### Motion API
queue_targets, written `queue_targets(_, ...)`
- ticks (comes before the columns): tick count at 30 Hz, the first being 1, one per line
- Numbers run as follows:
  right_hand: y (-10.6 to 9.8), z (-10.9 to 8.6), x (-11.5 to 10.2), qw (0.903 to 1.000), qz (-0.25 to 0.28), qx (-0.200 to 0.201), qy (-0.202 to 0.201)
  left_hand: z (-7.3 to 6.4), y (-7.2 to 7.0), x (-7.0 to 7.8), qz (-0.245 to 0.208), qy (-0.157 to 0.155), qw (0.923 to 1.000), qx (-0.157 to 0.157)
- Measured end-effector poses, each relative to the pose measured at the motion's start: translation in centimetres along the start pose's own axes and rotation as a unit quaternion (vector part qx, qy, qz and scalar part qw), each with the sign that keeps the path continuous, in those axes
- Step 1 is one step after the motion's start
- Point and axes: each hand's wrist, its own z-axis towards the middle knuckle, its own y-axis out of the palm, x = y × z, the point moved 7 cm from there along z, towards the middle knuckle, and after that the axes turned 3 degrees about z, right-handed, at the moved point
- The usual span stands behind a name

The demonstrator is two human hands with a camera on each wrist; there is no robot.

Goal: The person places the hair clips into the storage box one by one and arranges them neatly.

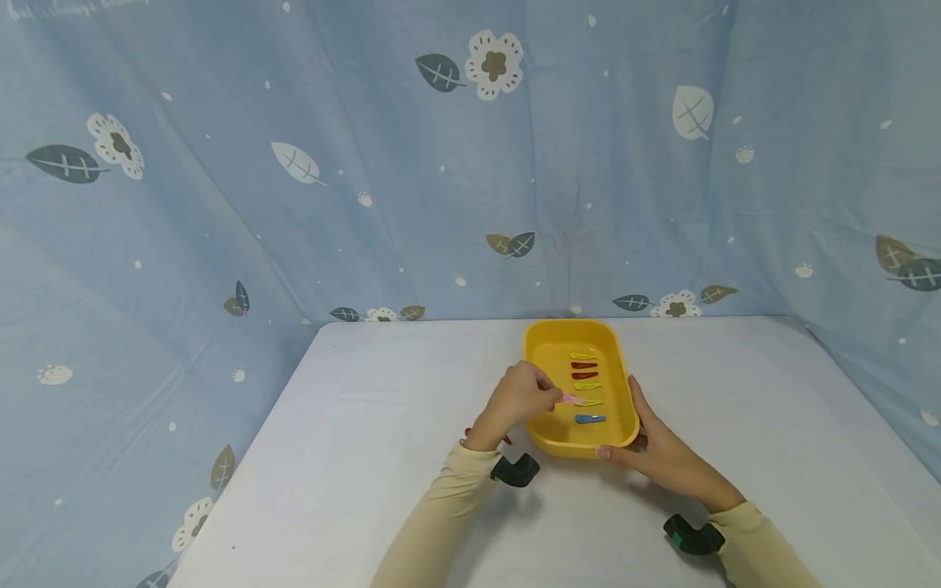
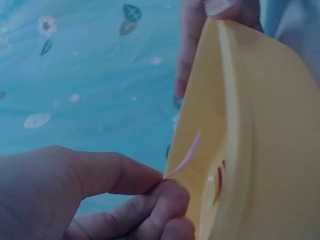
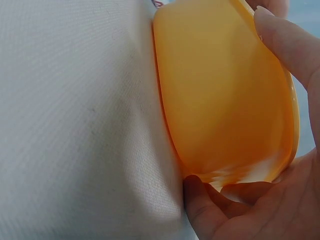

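Note:
A pink hair clip (image 2: 187,156) is pinched between the thumb and finger of my left hand (image 1: 520,394), over the left side of a yellow tray (image 1: 544,335). Inside the tray, several snap hair clips lie in a column: yellow, dark red and, nearest me, a blue clip (image 1: 590,419). My right hand (image 1: 665,457) grips the tray's near right corner, thumb on the rim and fingers around the side. In the right wrist view the fingers (image 3: 205,205) reach under the tray's edge.
Partly hidden behind my left wrist, a red item (image 1: 507,439) lies on the white table (image 1: 382,408). A blue patterned cloth (image 1: 367,163) hangs behind the table and along its left side. Each wrist wears a black band.

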Motion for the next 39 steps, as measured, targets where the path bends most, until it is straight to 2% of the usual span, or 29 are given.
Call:
queue_targets(5, 0.0, 0.0, 0.0, 1.0000, 0.003, 0.001, -0.008, -0.2, 0.4, 0.5, 0.048, -0.002, 0.9988, 0.011)
queue_targets(11, 0.1, -0.1, 0.1, 0.9998, 0.013, -0.001, -0.018, -0.1, 0.9, 1.0, 0.108, 0.024, 0.9936, 0.024)
queue_targets(18, 0.1, -0.1, 0.0, 0.9997, 0.016, -0.002, -0.018, 0.1, 0.7, 1.0, 0.109, 0.029, 0.9933, 0.024)
queue_targets(23, 0.1, -0.1, 0.1, 0.9998, 0.014, -0.001, -0.014, 0.5, 0.5, 1.2, 0.139, 0.034, 0.9892, 0.033)
queue_targets(33, 0.1, -0.1, 0.2, 0.9999, 0.010, 0.000, -0.007, 0.9, 2.3, 1.0, 0.191, -0.005, 0.9816, 0.005)
queue_targets(39, 0.1, 0.0, 0.2, 0.9999, 0.012, -0.001, -0.008, 1.3, 2.9, 0.8, 0.224, -0.012, 0.9745, 0.008)
